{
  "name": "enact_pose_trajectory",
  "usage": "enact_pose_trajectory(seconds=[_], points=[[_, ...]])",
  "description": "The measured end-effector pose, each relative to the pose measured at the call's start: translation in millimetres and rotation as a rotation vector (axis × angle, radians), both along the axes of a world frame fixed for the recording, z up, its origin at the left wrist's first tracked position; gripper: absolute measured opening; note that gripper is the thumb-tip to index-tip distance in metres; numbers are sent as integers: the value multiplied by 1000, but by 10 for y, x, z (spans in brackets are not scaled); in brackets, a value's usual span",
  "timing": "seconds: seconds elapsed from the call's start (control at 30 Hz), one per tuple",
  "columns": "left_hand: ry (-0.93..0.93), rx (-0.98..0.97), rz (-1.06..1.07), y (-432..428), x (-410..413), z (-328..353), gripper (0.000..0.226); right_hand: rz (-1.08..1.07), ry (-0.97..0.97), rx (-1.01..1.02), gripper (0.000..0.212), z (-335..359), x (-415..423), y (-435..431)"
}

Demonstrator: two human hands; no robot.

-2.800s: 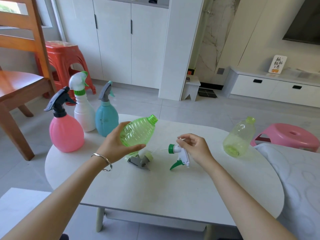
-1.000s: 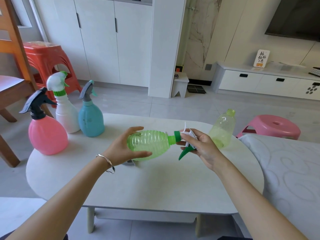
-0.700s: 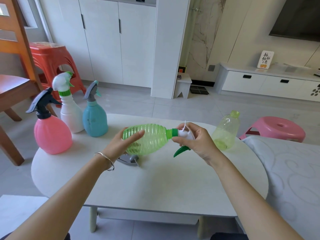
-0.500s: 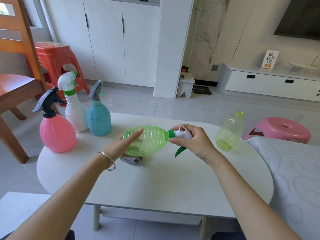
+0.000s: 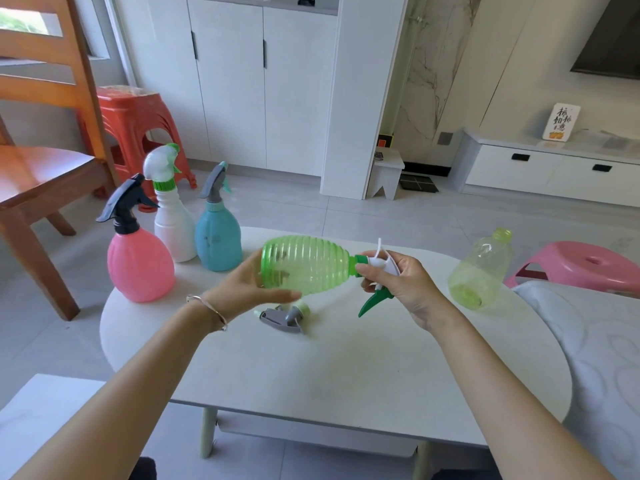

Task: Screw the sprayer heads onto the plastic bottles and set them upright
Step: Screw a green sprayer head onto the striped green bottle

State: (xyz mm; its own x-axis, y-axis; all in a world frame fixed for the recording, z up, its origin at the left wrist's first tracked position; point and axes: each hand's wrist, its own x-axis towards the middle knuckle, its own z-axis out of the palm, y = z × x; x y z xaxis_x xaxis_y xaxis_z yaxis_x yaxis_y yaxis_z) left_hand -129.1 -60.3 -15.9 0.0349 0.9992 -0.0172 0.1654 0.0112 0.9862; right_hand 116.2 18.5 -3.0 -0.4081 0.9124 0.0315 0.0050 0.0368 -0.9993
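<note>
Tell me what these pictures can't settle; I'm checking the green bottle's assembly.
Head view:
- Thread seating: the right hand covers the sprayer head at the green bottle neck.
- Grey sprayer head: partly behind the left hand.
- Yellow bottle contents: too faint.

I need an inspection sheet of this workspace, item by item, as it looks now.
Surface: white table, mostly bare.
Job's things: green bottle held sideways, green-white sprayer head at its neck; yellow bottle headless; grey sprayer head lying loose; pink bottle, white bottle, blue bottle upright with heads.
Clutter: nothing seen.
Grippers: left hand grips bottle; right hand grips sprayer head.
Cables: nothing seen.
Surroundings: wooden chair, red stool, pink stool.
</note>
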Motion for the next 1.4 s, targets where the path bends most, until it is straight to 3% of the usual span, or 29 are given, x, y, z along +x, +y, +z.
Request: enact_pose_trajectory(seconds=[0.13, 0.27, 0.37, 0.47, 0.57, 0.63, 0.7, 0.8, 0.87, 0.97, 1.1, 1.27, 1.4], points=[[-113, -161, 1, -40, 68, 51, 85, 11, -19, -6, 28, -18, -46, -23], [-118, -70, 124, -14, 42, 82, 49, -17, -21, -42, 29, 2, -60, -25], [-190, -94, -30, -19, -33, 45, 77, -27, 19, -90, 46, 31, -12, -3], [-285, -212, -87, -16, -23, 17, 81, 19, -40, -89, 49, 18, -19, -20], [-51, -254, 34, -16, 16, 38, 95, -5, -68, -87, 34, -50, -70, -42], [18, -134, 98, -8, -20, 46, 85, -30, -73, -93, 29, -60, -68, -46], [32, -48, 50, -9, -90, 53, 88, -38, -67, -105, 28, -43, -44, -33], [-100, -81, -57, 6, -143, 15, 103, -5, -88, -101, 32, -27, -42, -31], [-206, -204, -48, 19, -86, 5, 109, 17, -96, -82, 30, -49, -87, -56], [-98, -222, 51, 13, -25, 32, 110, -14, -96, -87, 29, -70, -146, -80], [-34, 55, -38, -41, -80, 104, 79, 22, -41, -318, 26, -17, -118, -83], [-288, -150, -28, -8, -131, 28, 92, 82, -76, -261, 44, -18, -155, -73], [-314, -183, -42, -14, -162, 26, 107, 84, -71, -237, 27, -2, -165, -63]])
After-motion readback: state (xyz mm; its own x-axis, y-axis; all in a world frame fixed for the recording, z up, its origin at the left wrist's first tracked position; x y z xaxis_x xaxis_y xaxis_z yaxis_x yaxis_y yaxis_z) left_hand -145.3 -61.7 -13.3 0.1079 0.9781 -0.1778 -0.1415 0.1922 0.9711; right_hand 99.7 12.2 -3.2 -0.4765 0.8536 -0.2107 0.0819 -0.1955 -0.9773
